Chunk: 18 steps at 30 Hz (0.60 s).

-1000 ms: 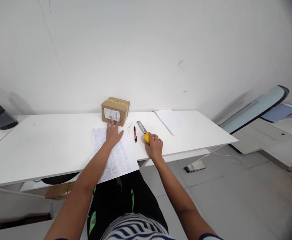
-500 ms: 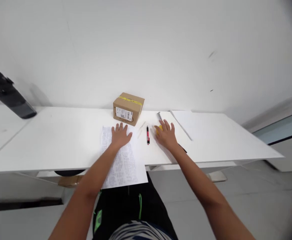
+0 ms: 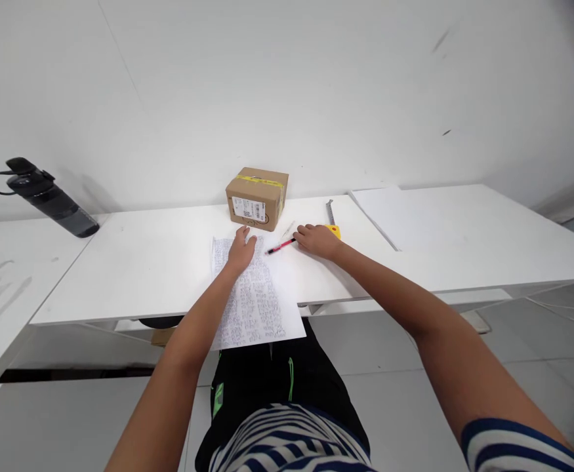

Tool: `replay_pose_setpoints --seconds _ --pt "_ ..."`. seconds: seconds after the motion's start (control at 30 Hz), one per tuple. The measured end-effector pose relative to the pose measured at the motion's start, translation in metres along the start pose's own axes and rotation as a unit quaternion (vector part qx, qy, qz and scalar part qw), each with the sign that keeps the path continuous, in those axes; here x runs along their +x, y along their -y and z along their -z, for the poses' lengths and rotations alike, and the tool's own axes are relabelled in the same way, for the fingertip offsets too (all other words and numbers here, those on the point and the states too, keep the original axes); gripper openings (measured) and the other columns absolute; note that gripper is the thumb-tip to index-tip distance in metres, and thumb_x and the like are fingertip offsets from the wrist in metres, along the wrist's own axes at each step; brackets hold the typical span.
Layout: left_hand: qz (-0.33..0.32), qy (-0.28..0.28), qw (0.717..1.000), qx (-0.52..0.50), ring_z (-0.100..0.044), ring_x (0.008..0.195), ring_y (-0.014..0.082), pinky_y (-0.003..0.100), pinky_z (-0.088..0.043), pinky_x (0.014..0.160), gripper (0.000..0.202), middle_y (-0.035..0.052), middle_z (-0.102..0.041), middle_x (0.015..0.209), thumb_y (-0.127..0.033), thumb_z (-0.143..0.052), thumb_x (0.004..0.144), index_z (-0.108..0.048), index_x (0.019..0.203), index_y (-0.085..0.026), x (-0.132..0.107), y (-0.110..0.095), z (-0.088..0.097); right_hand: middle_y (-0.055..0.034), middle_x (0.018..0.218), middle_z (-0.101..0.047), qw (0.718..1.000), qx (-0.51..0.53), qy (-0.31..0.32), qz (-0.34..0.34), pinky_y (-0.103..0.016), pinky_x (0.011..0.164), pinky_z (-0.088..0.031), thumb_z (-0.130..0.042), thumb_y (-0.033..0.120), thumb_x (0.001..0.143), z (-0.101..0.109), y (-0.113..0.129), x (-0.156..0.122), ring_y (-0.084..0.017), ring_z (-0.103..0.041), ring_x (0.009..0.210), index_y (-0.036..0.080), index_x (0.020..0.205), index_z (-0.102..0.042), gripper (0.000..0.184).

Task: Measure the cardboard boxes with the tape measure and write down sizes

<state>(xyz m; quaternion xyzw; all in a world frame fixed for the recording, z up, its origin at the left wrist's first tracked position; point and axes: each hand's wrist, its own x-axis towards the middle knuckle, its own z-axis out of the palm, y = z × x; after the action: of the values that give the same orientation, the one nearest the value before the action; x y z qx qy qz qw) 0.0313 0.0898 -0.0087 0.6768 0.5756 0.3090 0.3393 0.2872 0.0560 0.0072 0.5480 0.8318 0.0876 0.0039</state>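
Observation:
My left hand (image 3: 242, 252) rests near the top of a handwritten sheet of paper (image 3: 254, 305), thumb apart from the fingers, holding nothing. The sheet's lower part hangs over the table's front edge. My right hand (image 3: 317, 242) has its fingers closed on one end of a red and black pen (image 3: 283, 246), which slants down-left toward the sheet. Partly hidden behind that hand is a yellow tape measure (image 3: 335, 231), its metal blade pulled out a little toward the wall. Between the hands lies a thin pale strip (image 3: 288, 229) whose kind I cannot make out.
A taped cardboard box (image 3: 254, 200) with a label stands by the wall, just beyond my left hand. Far left is a dark water bottle (image 3: 53, 200). White sheets (image 3: 414, 216) lie on the right of the white table (image 3: 134, 262).
My right hand has moved off the tape measure to the left and taken hold of the pen, which has turned from upright to slanted. My left hand's fingers are less spread. The view has shifted.

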Motion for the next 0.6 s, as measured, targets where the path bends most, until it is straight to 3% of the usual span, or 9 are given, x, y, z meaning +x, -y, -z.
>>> replay_pose_setpoints --seconds 0.1,0.17,0.27,0.37,0.43,0.5,0.6 --pt "-0.008 0.022 0.993 -0.118 -0.040 0.151 0.0181 0.035 -0.034 0.121 0.065 0.0131 -0.037 0.166 -0.049 -0.044 0.100 -0.027 0.157 -0.021 -0.003 0.000 -0.004 -0.0157 0.103 -0.072 0.980 0.112 -0.120 -0.116 -0.032 0.071 -0.042 -0.047 0.026 0.095 -0.006 0.012 -0.004 -0.024 -0.064 0.086 0.013 0.107 -0.066 0.027" --pt "-0.011 0.021 0.986 -0.166 -0.040 0.151 0.0208 0.037 -0.032 0.123 0.067 0.0141 -0.038 0.166 -0.053 -0.046 0.100 -0.028 0.156 -0.021 -0.005 0.001 -0.005 -0.0089 0.092 -0.072 0.927 0.264 -0.189 -0.186 -0.030 0.069 -0.044 -0.052 0.029 0.090 -0.013 0.030 0.002 -0.020 -0.063 0.074 0.017 0.105 -0.065 0.023" --pt "-0.012 0.007 0.971 -0.238 -0.049 0.144 0.0249 0.042 -0.035 0.120 0.059 0.0150 -0.049 0.158 -0.055 -0.048 0.099 -0.042 0.147 -0.022 -0.002 0.005 -0.005 -0.0010 0.079 -0.070 0.830 0.500 -0.182 -0.169 -0.029 0.065 -0.046 -0.062 0.036 0.081 -0.022 0.052 0.016 -0.016 -0.059 0.064 0.022 0.092 -0.064 0.018" --pt "-0.039 0.022 0.951 -0.306 -0.069 0.116 0.0255 0.043 -0.046 0.109 0.050 0.0166 -0.071 0.127 -0.058 -0.049 0.097 -0.060 0.122 -0.017 0.004 0.010 -0.006 -0.0001 0.069 -0.065 0.760 0.605 -0.167 -0.167 -0.030 0.066 -0.047 -0.065 0.044 0.074 -0.025 0.059 0.024 -0.016 -0.057 0.065 0.021 0.077 -0.065 0.023" --pt "-0.050 0.042 0.941 -0.333 -0.073 0.095 0.0230 0.040 -0.052 0.098 0.051 0.0142 -0.077 0.102 -0.063 -0.050 0.095 -0.066 0.105 -0.015 0.005 0.011 -0.005 -0.0007 0.065 -0.063 0.741 0.622 -0.170 -0.188 -0.032 0.069 -0.047 -0.064 0.045 0.072 -0.025 0.059 0.024 -0.017 -0.057 0.067 0.020 0.072 -0.067 0.025" --pt "-0.044 0.052 0.939 -0.338 -0.070 0.076 0.0190 0.035 -0.054 0.082 0.053 0.0091 -0.074 0.081 -0.066 -0.053 0.092 -0.068 0.095 -0.015 0.004 0.010 -0.005 -0.0011 0.065 -0.063 0.739 0.624 -0.167 -0.192 -0.033 0.071 -0.047 -0.064 0.045 0.071 -0.024 0.061 0.021 -0.017 -0.057 0.067 0.020 0.070 -0.068 0.026" --pt "-0.043 0.044 0.947 -0.315 -0.048 0.050 0.0112 0.028 -0.042 0.058 0.053 -0.0023 -0.051 0.052 -0.066 -0.054 0.091 -0.071 0.084 -0.016 -0.001 0.007 -0.002 -0.0019 0.071 -0.066 0.750 0.616 -0.164 -0.176 -0.033 0.071 -0.046 -0.066 0.045 0.071 -0.024 0.068 0.017 -0.018 -0.056 0.070 0.020 0.073 -0.068 0.026"
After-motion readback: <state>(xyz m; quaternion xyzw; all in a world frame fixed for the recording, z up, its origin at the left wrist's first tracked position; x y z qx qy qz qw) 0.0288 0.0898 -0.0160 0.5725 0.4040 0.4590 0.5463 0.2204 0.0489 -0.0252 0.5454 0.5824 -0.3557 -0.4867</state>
